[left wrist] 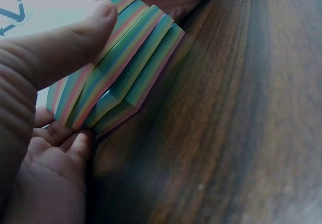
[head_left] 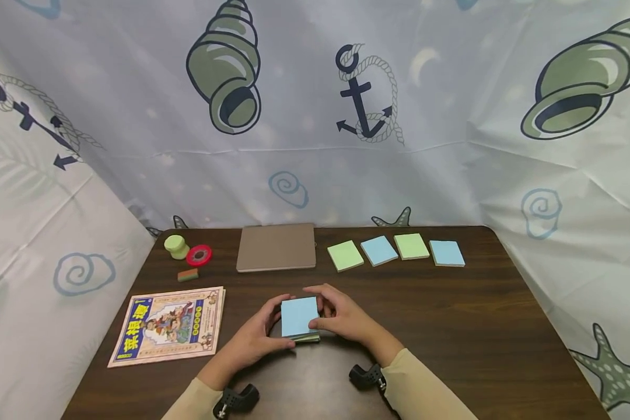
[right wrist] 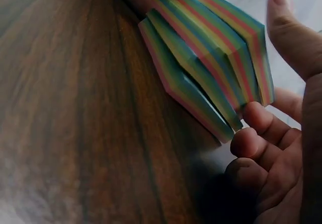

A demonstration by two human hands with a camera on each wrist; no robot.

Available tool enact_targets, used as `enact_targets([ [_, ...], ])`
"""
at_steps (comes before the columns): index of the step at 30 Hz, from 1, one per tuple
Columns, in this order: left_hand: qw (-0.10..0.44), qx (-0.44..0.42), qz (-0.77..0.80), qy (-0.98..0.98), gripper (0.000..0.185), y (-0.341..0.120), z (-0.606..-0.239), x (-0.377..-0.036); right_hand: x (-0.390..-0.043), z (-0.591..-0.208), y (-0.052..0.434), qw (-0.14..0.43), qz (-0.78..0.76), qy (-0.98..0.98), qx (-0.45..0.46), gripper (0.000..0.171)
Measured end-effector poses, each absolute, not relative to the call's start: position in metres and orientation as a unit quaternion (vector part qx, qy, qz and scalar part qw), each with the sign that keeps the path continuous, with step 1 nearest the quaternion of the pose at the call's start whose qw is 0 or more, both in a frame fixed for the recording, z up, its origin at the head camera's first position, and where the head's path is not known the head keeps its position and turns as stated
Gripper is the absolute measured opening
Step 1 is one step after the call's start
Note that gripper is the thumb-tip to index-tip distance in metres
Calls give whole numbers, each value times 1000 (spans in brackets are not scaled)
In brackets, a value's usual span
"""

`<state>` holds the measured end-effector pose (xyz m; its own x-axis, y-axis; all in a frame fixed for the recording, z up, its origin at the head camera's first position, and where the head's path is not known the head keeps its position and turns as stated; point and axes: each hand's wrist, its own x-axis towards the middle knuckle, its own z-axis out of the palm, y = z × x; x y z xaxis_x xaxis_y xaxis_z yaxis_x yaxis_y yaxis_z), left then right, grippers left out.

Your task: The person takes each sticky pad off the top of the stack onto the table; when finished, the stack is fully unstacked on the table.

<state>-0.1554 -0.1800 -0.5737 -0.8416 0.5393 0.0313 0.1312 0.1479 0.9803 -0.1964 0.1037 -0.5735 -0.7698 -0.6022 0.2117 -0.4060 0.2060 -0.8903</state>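
My left hand (head_left: 254,335) grips the sticky-pad stack (head_left: 298,315) mid-surface (head_left: 451,332); my right hand (head_left: 345,315), fingers loosely curled, touches its side, thumb off. I'd square its edges with 2 even pushes.

Between the left grip (head_left: 258,335) and right grip (head_left: 347,316), the blue top pad (head_left: 299,315) hides most of the stack (head_left: 308,338) beneath. Left of the left grip, small print on the booklet (head_left: 170,326) is unreadable. Behind both grips, the bottom edge cuts off the sleeves (head_left: 425,386).
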Motion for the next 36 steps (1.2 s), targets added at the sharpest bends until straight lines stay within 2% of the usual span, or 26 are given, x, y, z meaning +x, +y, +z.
enact_targets([
  [3,174,218,606,745,105,-179,-573,-156,-196,-571,104,82,-520,780,-338,69],
  [11,182,211,619,734,103,-179,-572,-155,-196,-574,104,93,-527,779,-326,56],
  [20,175,200,606,750,99,-179,-573,-155,-194,-576,108,99,-577,751,-305,57],
  [25,171,210,607,747,99,-180,-576,-155,-189,-576,109,80,-596,740,-301,60],
  [32,157,228,600,751,110,-180,-578,-154,-187,-578,112,38,-650,698,-298,60],
  [36,150,229,601,751,107,-179,-577,-155,-189,-578,119,30,-686,673,-273,57],
])
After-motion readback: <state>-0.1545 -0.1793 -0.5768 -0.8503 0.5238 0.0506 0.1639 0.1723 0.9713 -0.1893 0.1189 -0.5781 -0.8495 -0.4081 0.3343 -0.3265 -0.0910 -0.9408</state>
